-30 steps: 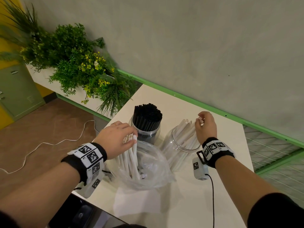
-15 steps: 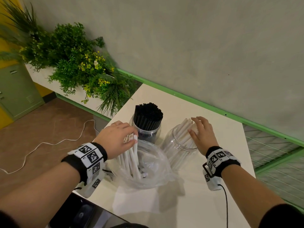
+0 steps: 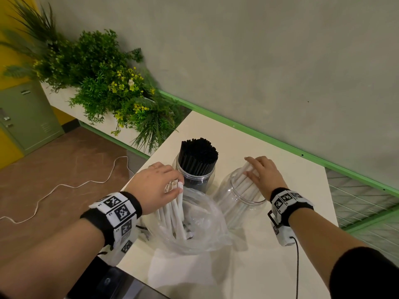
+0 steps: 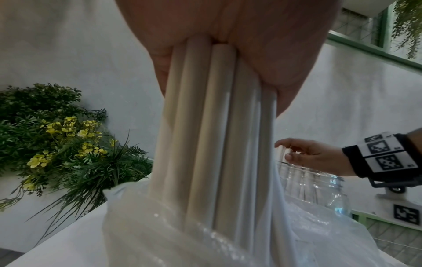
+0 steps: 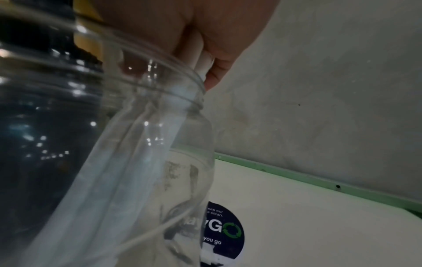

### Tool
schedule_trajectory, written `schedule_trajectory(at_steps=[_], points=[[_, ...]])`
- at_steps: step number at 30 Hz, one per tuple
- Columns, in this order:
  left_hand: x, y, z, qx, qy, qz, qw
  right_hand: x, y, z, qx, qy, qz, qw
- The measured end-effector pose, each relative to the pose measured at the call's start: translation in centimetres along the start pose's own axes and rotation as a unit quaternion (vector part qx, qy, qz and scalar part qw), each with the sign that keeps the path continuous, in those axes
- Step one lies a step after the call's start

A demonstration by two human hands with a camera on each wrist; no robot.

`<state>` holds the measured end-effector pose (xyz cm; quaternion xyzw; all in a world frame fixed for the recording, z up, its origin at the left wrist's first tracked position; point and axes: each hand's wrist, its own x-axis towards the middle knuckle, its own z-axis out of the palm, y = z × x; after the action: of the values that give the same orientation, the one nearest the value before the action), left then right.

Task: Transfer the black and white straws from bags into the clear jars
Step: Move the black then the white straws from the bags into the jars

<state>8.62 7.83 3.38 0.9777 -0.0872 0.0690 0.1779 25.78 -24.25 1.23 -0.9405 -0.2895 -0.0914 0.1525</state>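
Observation:
My left hand (image 3: 172, 187) grips a bundle of white straws (image 3: 178, 212) that stands upright in the clear plastic bag (image 3: 207, 231). The left wrist view shows the bundle (image 4: 217, 144) rising out of the bag (image 4: 160, 234) into my fist. A clear jar (image 3: 237, 203) to the right holds white straws (image 3: 244, 185) leaning toward the wall. My right hand (image 3: 251, 168) rests on their tops with fingers nearly straight and the thumb along their side. Behind the bag, a second jar (image 3: 199, 180) is packed with black straws (image 3: 198, 153).
The white table (image 3: 280, 266) ends close to my left wrist and meets a grey wall with a green rail (image 3: 280, 145). A planter of greenery (image 3: 112, 89) stands beyond the left edge. A round sticker (image 5: 224, 231) lies on the table by the jar.
My right hand released the white straws it pinched, spread open over the jar, and now lies on their tops. The left hand keeps its grip on the bundle.

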Motion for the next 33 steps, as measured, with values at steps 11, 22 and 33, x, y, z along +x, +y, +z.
schedule_trajectory(at_steps=[11,22,33], points=[[0.2,0.0,0.0,0.006,0.003,0.006,1.0,1.7,0.3,-0.8,-0.024,0.063,-0.035,0.997],[0.3,-0.1,0.0,0.004,-0.004,0.006,1.0,1.2,-1.6,-1.7,-0.023,0.088,0.025,0.996],[-0.1,-0.1,-0.3,-0.007,0.005,0.002,1.0,-5.2,-18.4,2.0,0.411,-0.115,0.051,0.903]])
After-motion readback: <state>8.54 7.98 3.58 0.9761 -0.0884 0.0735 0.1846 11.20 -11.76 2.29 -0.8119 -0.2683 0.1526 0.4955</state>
